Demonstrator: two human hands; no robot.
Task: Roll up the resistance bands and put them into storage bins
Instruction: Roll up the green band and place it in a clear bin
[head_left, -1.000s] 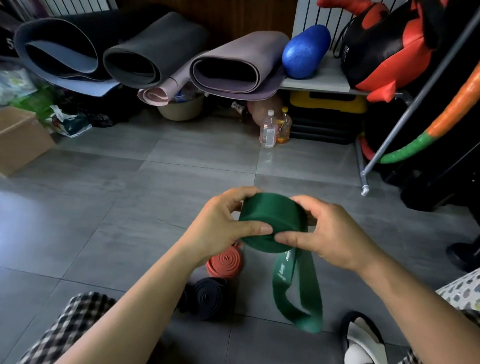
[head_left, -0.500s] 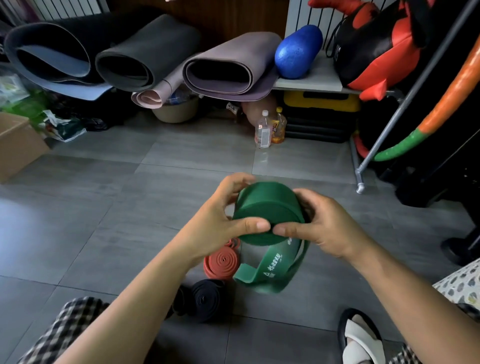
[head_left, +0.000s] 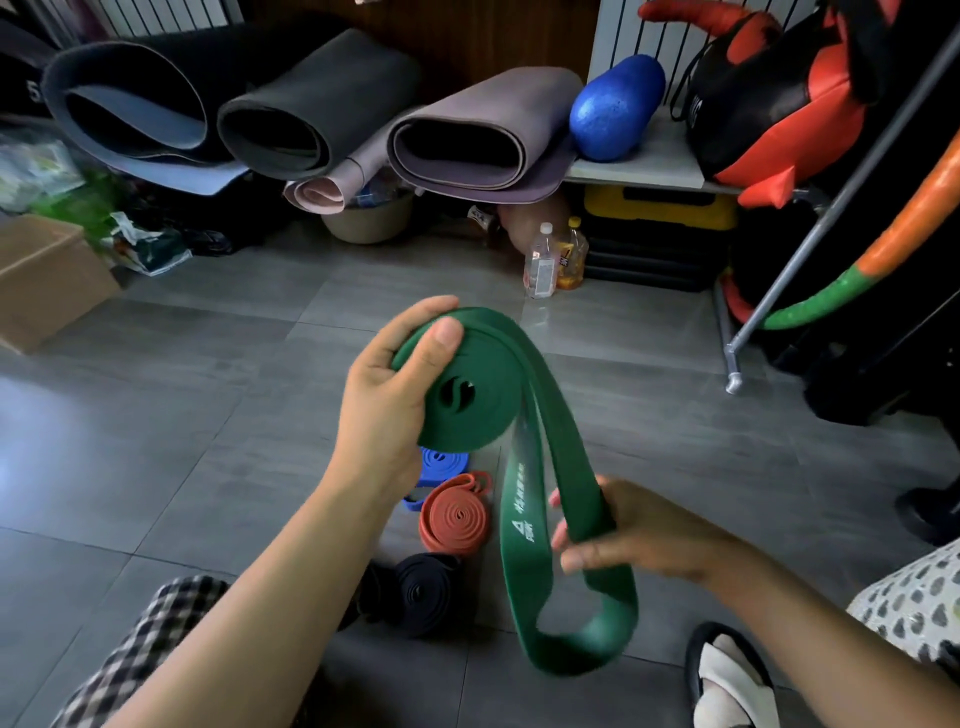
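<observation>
A wide green resistance band (head_left: 483, 384) is partly rolled into a coil held above the floor. My left hand (head_left: 387, 395) grips the coil, thumb on its top edge. The band's loose tail hangs down to the right in a long loop. My right hand (head_left: 623, 530) holds that tail, fingers wrapped round one strand. On the floor below lie three rolled bands: a blue one (head_left: 441, 462), an orange one (head_left: 457, 517) and a black one (head_left: 423, 592).
Rolled yoga mats (head_left: 467, 135) and a blue foam roller (head_left: 615, 106) fill the back shelf. Two bottles (head_left: 553, 257) stand on the grey tile floor (head_left: 208, 415). A cardboard box (head_left: 47, 275) is at left, a metal rack leg (head_left: 735, 364) at right, a sandalled foot (head_left: 727, 680) bottom right.
The coil has tipped so its open side faces me. My right hand left the coil and dropped down to the tail, which now hangs longer and looser.
</observation>
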